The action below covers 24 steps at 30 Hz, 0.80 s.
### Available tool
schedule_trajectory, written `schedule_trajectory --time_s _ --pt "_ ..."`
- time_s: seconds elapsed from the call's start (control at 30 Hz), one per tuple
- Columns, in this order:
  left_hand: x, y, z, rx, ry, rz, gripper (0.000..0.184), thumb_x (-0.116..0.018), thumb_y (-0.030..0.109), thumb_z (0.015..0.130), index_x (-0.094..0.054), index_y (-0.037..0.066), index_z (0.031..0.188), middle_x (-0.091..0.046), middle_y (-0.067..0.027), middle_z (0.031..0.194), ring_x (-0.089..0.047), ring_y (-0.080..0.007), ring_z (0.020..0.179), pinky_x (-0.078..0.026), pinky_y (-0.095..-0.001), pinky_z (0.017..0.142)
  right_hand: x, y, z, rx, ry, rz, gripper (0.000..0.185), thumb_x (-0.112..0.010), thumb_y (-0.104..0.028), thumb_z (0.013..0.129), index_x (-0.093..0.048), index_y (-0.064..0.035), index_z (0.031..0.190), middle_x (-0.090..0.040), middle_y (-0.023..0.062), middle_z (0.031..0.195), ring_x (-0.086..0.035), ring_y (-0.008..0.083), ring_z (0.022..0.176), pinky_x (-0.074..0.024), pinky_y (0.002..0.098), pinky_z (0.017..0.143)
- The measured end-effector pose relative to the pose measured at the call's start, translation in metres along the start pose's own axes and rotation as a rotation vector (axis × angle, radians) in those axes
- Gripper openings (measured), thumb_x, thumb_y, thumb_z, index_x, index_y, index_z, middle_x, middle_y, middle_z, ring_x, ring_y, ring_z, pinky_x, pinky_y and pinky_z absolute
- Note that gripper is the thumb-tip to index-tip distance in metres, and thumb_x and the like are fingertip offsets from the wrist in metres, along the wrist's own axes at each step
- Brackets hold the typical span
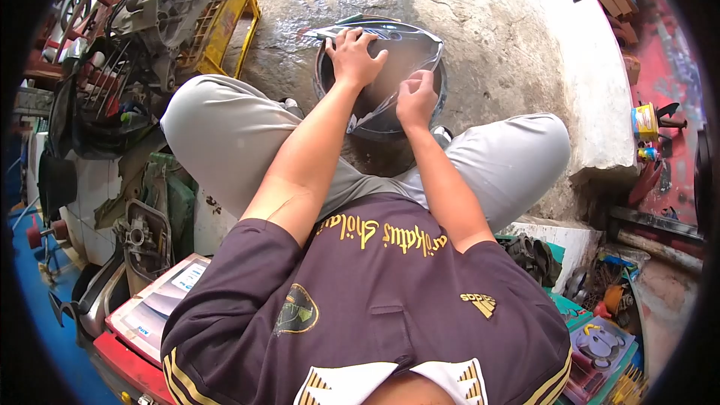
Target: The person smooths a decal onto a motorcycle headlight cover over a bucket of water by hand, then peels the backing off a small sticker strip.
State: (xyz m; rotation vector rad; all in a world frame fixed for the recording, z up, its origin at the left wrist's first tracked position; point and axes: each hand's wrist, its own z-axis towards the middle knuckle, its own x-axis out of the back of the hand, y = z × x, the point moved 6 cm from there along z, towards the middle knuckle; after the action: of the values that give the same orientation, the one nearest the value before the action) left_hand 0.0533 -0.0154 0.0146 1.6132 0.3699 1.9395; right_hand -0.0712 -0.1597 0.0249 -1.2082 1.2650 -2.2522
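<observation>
Between my knees is a round dark basin (377, 135). A large, clear, curved plastic cover (409, 60) with a shiny edge lies tilted across its top; its exact kind is unclear. My left hand (357, 57) rests on the cover's upper left part, fingers spread and thumb apart. At the cover's right side, my right hand (417, 99) is closed, its fingertips curled together against the edge. Whether it pinches the edge or has something small in it is hidden. The basin's inside is mostly covered by the plastic.
A yellow crate (244, 22) stands at the upper left, beside piled dark vehicle parts (165, 19). Wet concrete (495, 37) surrounds the basin. A low white wall (600, 90) borders the right. Boxes (154, 307) and loose parts (615, 292) lie beside me.
</observation>
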Motion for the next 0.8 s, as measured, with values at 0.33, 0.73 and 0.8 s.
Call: schedule_trajectory --time_s 0.33,0.73,0.8 --pt "-0.003 -0.002 0.002 -0.003 -0.002 -0.029 0.052 -0.077 0.051 0.082 -0.077 0.023 0.126 -0.06 -0.0075 0.151 -0.039 -0.0296 0.152 -0.016 -0.0653 0.128 -0.001 -0.007 0.002 0.111 0.006 -0.018 0.027 -0.068 0.003 0.091 -0.06 -0.0038 0.116 -0.071 0.0138 0.081 -0.074 0.0307 0.075 -0.0576 0.0439 0.071" --pt "-0.003 -0.002 0.002 -0.004 0.007 -0.03 0.052 -0.076 0.052 0.083 -0.077 0.023 0.126 -0.061 -0.0081 0.149 -0.04 -0.0289 0.152 -0.016 -0.066 0.127 -0.004 0.004 -0.004 0.039 -0.021 0.013 0.033 -0.067 0.004 0.09 -0.064 -0.0047 0.122 -0.072 0.0152 0.086 -0.074 0.0341 0.081 -0.0569 0.0471 0.075" --pt "-0.003 -0.003 0.004 -0.007 0.006 -0.018 0.051 -0.078 0.053 0.083 -0.077 0.024 0.126 -0.061 -0.0072 0.149 -0.04 -0.0279 0.152 -0.017 -0.0654 0.127 -0.005 -0.004 -0.015 0.16 -0.041 -0.002 0.033 -0.068 0.003 0.091 -0.063 -0.0048 0.123 -0.072 0.0147 0.086 -0.074 0.0338 0.079 -0.0569 0.0461 0.072"
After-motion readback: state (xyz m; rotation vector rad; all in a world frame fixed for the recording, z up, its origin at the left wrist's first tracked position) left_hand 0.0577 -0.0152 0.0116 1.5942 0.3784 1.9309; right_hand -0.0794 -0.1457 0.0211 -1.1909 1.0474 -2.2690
